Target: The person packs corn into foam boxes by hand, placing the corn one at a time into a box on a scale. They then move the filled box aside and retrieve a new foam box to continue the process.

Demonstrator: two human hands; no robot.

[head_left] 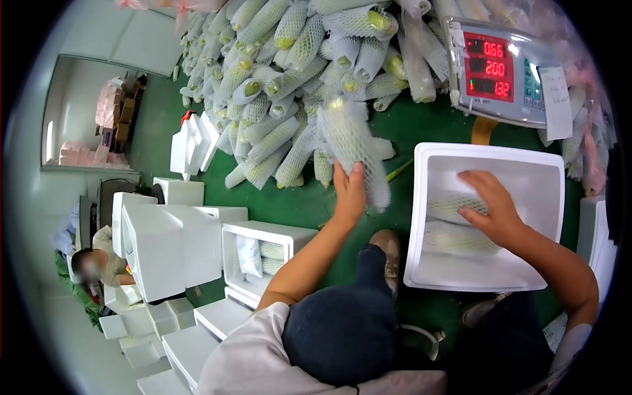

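Note:
My left hand (pixel 350 194) is closed around the lower end of a long foam-net-wrapped vegetable (pixel 352 141), which tilts upward over the floor, its pale yellow-green tip at the top. To the right stands an open white foam box (pixel 421 217). Inside it lie net-wrapped vegetables (pixel 454 237) of the same kind. My right hand (pixel 490 210) is over the box's inside with thumb and fingers apart, holding nothing, and overlaps the vegetables in this view.
A big heap of net-wrapped vegetables (pixel 283 85) lies ahead on the green floor. A digital scale display (pixel 494 72) with red numbers stands behind the box. Stacked white foam boxes (pixel 174 243) fill the left. A person (pixel 108 257) is among boxes at far left.

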